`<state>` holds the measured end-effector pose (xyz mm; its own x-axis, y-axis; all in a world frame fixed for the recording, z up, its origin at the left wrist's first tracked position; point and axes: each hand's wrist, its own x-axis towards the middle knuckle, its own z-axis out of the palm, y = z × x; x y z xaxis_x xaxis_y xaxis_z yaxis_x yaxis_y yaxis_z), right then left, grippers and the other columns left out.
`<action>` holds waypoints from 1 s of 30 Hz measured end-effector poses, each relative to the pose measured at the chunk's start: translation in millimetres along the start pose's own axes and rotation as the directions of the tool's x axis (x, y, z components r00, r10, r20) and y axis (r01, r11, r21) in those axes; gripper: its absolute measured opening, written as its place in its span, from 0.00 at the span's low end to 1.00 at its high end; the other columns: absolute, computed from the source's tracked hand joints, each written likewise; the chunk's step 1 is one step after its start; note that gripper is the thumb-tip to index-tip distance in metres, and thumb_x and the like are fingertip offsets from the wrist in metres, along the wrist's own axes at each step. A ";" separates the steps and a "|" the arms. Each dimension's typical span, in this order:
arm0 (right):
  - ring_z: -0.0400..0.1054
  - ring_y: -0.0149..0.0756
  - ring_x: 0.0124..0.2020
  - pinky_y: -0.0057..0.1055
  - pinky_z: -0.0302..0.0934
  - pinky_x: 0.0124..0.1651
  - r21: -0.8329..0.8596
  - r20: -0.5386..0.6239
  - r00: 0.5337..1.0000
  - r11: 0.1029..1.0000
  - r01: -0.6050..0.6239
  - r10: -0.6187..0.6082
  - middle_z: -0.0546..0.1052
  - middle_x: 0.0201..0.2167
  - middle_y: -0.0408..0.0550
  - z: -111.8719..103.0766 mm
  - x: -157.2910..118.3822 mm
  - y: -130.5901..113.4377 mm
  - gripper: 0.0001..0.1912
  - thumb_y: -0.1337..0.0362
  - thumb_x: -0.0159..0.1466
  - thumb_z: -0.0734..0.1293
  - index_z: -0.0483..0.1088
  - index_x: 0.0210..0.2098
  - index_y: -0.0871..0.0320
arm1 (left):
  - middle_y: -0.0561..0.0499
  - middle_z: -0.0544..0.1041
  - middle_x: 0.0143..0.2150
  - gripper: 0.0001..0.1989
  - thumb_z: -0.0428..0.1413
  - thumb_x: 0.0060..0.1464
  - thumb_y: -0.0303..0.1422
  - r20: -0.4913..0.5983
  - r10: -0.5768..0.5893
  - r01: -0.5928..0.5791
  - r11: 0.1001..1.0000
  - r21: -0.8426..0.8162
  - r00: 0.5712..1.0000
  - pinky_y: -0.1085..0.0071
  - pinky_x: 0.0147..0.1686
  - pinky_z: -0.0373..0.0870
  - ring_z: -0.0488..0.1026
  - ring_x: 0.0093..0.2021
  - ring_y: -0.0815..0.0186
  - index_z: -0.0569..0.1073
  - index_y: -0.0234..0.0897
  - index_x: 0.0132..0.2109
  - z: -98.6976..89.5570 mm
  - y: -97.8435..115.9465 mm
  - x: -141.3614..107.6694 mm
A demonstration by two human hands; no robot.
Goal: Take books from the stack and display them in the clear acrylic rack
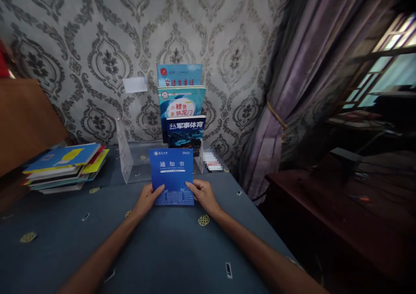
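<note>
Between both hands a blue booklet [173,177] is held upright, its front cover with white characters and "2022" facing me. My left hand [150,196] grips its left edge, thumb on the cover. On the opposite edge, my right hand [203,193] pinches it the same way. Just behind it stands a clear tiered rack [124,155], partly hidden by the booklet. Upright on the rack's right side are a dark blue book [186,131], a teal book [177,101] and, furthest back, a light blue book [180,73], each overlapping the one behind.
A stack of books [65,166] lies at the left of the cloth-covered table [156,250], beside a brown wooden panel [29,121]. A white label [134,85] shows near the patterned wall. Right of the table are a purple curtain [292,90] and a dark red desk [325,207].
</note>
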<state>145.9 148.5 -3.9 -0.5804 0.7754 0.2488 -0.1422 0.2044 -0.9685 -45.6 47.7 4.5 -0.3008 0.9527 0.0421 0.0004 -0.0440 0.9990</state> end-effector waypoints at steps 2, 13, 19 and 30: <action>0.47 0.26 0.18 0.27 0.43 0.21 0.000 -0.004 1.000 1.000 -0.013 0.013 0.57 0.16 0.36 -1.6 -2.2 2.9 0.28 0.38 0.56 0.68 0.61 0.19 0.56 | 0.46 0.83 0.37 0.27 0.65 0.43 0.54 0.076 -0.010 0.007 0.999 0.034 0.997 0.61 0.44 0.74 0.78 0.37 0.57 0.79 0.33 0.37 -2.0 -8.4 -0.7; 0.56 0.27 0.20 0.26 0.52 0.24 0.031 0.048 0.999 1.000 -0.006 0.004 0.67 0.21 0.38 -6.9 -4.6 13.7 0.19 0.46 0.58 0.69 0.69 0.30 0.57 | 0.47 0.81 0.35 0.25 0.61 0.47 0.53 0.061 -0.010 0.004 0.994 0.109 0.998 0.60 0.42 0.74 0.77 0.36 0.56 0.78 0.32 0.36 -7.8 -20.2 -0.4; 0.62 0.31 0.24 0.27 0.57 0.27 -0.013 0.032 0.998 0.998 0.054 -0.053 0.70 0.24 0.42 -10.6 -3.3 17.0 0.15 0.49 0.60 0.67 0.70 0.32 0.56 | 0.45 0.80 0.44 0.27 0.61 0.48 0.50 -0.004 0.125 -0.124 0.985 0.121 0.992 0.60 0.50 0.71 0.76 0.47 0.54 0.74 0.34 0.48 -1.1 -14.5 -0.4; 0.64 0.34 0.28 0.29 0.59 0.32 -0.301 -0.137 0.958 0.932 0.202 -0.252 0.69 0.25 0.42 -30.6 21.6 -4.7 0.13 0.54 0.63 0.62 0.69 0.31 0.57 | 0.58 0.61 0.24 0.16 0.48 0.60 0.45 -0.053 0.472 -0.349 0.718 0.602 0.880 0.73 0.27 0.56 0.61 0.25 0.69 0.59 0.40 0.29 11.8 32.2 23.9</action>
<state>158.6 182.6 6.3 -0.4103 0.7731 0.4837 -0.0086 0.5272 -0.8497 -41.5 72.6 37.9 -0.3150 0.8018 0.5078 0.6793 -0.1832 0.7106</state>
